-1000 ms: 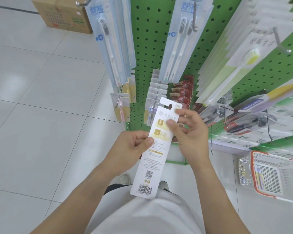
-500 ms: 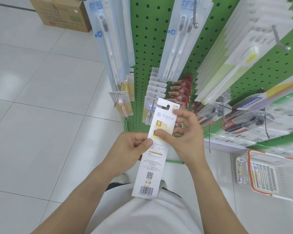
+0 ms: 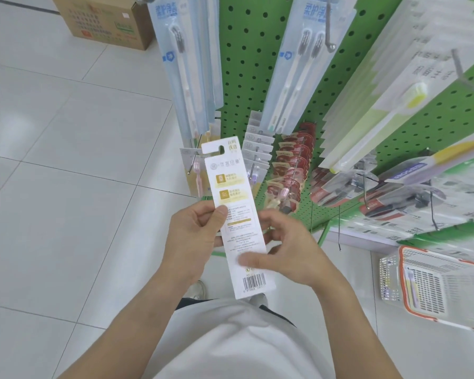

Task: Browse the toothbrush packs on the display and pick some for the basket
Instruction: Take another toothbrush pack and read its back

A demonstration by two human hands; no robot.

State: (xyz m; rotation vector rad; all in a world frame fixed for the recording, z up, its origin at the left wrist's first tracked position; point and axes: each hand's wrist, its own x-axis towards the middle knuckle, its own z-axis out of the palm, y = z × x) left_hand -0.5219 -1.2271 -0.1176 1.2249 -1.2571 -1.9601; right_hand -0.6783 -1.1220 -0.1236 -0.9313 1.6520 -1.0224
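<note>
I hold a long white toothbrush pack (image 3: 231, 192) upright in front of me, its printed back with gold labels and a barcode facing me. My left hand (image 3: 192, 239) pinches its left edge at mid-height, thumb on the front. My right hand (image 3: 288, 255) grips the lower part, its blurred thumb lying across the card above the barcode. The green pegboard display (image 3: 255, 64) behind carries several hanging toothbrush packs, among them a blue twin pack (image 3: 301, 69). A white basket with an orange rim (image 3: 438, 285) sits at the lower right with a pack inside.
A cardboard box (image 3: 104, 20) stands on the white tiled floor at the top left. Metal hooks (image 3: 463, 69) stick out from the pegboard toward me. Red packs (image 3: 293, 162) and further packs hang low on the display.
My right hand has slid down from the pack's upper part to its lower part. The pack now stands more upright and higher in view.
</note>
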